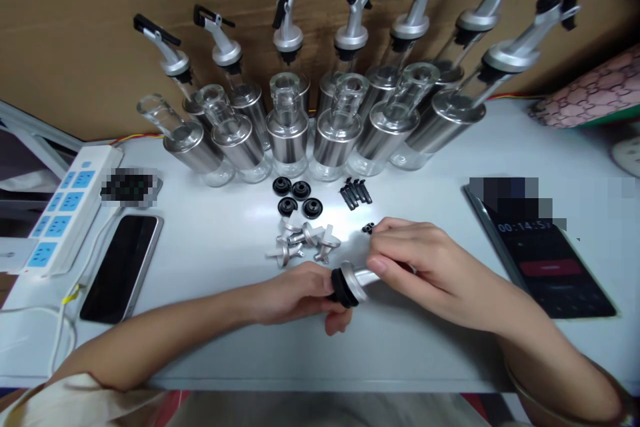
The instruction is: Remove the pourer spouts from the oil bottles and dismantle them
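Observation:
My left hand (300, 293) and my right hand (420, 260) meet over the white table (225, 347) near its front. Together they hold a silver pour spout (356, 282) with a black rubber seal (341, 287) on its wide end. Left fingers pinch the seal end, right fingers grip the metal stem. Just beyond lie several loose silver spouts (305, 240), black rubber seals (297, 197), black flip caps (356, 192) and tiny black pieces (369, 229).
Rows of glass and steel dispenser bottles (287, 130) stand at the back, the rear ones fitted with spouts. A power strip (65, 207) and a dark phone (123, 267) lie at left. A tablet showing a timer (543, 260) lies at right.

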The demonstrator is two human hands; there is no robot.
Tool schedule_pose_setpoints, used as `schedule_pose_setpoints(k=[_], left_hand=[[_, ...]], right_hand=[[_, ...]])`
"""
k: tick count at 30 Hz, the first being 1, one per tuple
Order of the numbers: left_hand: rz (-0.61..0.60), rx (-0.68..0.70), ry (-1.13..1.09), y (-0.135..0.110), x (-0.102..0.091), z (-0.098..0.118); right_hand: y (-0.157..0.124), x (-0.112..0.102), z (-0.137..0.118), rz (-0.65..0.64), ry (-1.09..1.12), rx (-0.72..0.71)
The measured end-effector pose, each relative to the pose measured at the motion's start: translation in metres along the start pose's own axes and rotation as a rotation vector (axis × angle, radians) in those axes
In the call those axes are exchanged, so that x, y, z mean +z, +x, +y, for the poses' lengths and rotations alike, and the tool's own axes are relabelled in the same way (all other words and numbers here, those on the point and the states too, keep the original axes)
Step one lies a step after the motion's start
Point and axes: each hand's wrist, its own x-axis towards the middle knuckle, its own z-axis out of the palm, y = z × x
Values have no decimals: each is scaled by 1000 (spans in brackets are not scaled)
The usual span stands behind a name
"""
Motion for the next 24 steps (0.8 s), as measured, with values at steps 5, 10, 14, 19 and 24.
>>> schedule_pose_setpoints(k=[5,10,14,19,24], left_hand=[[36,-87,529,-15,11,42],[289,-163,1411,-49,24,96],[780,-343,1922,-57,6,112],[801,-572,2043,-47,-23,110],[706,-446,2084,-43,-31,106]], right_hand=[[-3,-3,1,72,-3,-7],[-10,-10,5,315,-6,128],[-9,-9,4,329,-7,94],[-3,-7,1,287,-81,89],[-1,-5,4,268,-108,111]])
